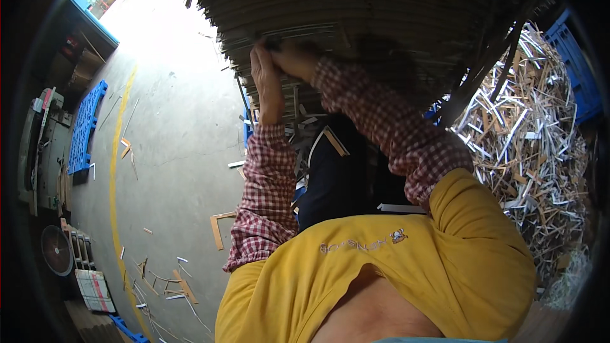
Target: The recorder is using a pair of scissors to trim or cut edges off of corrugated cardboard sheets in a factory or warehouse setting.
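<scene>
A tall stack of brown cardboard sheets (394, 9) rises in front of me, its layered edges in shadow. My left hand (267, 86) lies against the stack's left corner, fingers stretched out and close together. Beside its fingertips is my right hand (295, 58), curled closed and a little blurred. Something small and dark shows at the right hand's fingers, too dim to name. Both forearms wear red checked sleeve covers. Loose cardboard strips hang off the stack's lower right edge.
A large heap of paper and cardboard strips (521, 133) lies at the right, beside a blue plastic crate or pallet (575, 67). Scraps (181, 286) litter the concrete floor on the left near a yellow line (114, 171). A blue pallet (88, 127) and a round fan (57, 251) stand far left.
</scene>
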Demonstrator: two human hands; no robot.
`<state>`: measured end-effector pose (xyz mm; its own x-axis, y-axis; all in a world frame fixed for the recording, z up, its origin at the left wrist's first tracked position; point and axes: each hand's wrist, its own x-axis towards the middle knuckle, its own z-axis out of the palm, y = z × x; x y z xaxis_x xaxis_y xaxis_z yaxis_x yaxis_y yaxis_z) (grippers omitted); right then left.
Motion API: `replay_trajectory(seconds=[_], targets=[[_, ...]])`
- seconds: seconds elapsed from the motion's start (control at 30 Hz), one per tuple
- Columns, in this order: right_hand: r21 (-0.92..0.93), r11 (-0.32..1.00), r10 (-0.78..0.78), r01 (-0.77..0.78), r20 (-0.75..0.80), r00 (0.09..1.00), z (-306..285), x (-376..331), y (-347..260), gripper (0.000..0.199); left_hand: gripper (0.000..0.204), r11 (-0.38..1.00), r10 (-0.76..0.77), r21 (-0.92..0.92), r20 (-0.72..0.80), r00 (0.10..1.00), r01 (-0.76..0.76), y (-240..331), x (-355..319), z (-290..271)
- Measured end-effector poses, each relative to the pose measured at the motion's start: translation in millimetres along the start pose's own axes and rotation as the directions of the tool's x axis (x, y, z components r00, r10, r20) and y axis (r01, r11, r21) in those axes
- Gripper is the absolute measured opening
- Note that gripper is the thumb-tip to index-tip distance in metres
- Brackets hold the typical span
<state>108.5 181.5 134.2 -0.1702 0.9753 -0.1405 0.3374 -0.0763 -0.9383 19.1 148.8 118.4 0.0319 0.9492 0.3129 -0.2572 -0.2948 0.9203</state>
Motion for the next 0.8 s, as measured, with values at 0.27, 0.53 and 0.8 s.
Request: replay_trajectory(seconds=[0.27, 0.53, 0.8], targets=[[-0.1, 0.981, -0.143, 0.166, 0.205, 0.968, -10.5, -43.9, -4.1, 0.043, 0.057, 0.974, 0.119, 0.175, 0.128, 0.985, -0.14, -2.2, -16.7, -13.2], [0.115, 0.99, -0.09, 0.08, 0.085, 0.992, -19.2, -26.7, 10.1, 0.036, 0.049, 0.999, -0.02, 0.033, 0.147, 0.989, 0.016, -21.4, -0.6, 0.2], [0.076, 0.995, -0.052, 0.063, -0.128, 0.99, -2.9, 7.8, 24.1, 0.035, 0.052, 0.999, -0.005, 0.035, 0.15, 0.989, -0.001, -30.5, 21.5, -6.6]])
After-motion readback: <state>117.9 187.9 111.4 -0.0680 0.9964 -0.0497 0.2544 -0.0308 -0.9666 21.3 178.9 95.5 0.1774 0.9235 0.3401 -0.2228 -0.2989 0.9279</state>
